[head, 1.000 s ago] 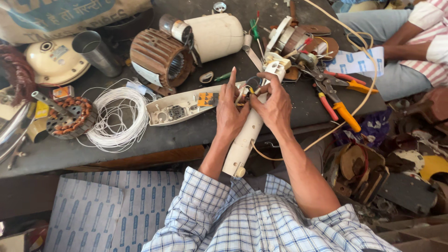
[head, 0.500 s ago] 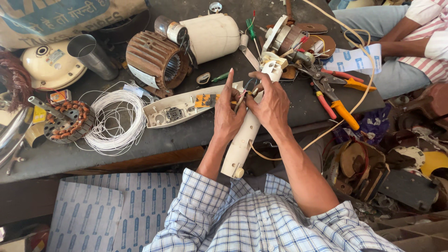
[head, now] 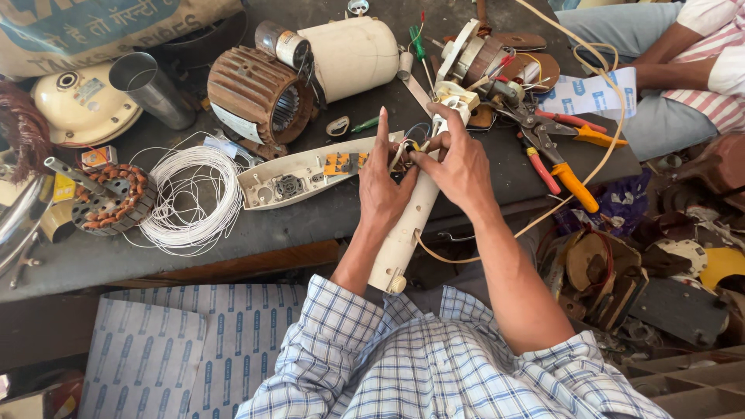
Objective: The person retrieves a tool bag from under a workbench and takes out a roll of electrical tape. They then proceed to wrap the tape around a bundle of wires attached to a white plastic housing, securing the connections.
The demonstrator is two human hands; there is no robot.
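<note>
A long cream plastic housing [head: 405, 233] lies across the dark bench edge toward me. My left hand [head: 380, 186] rests on its upper part with the index finger raised. My right hand [head: 458, 163] pinches thin wires at the top of the housing, near a white motor part [head: 456, 97]. A matching open cream half-shell [head: 303, 174] with an orange circuit piece lies just left of my hands. Both hands meet over the wires; what exactly the left fingers pinch is hidden.
A coil of white wire [head: 190, 198], a wound stator [head: 105, 198], a rusty ribbed motor casing [head: 260, 93], a cream cylinder [head: 349, 54] and a metal cup [head: 151, 89] sit left and behind. Orange-handled pliers [head: 566, 174] lie right. Another person's arm [head: 683, 58] rests at top right.
My hands stay on the housing and wires; the fingers have shifted slightly, with the left index finger now lifted. The view has drifted a little.
</note>
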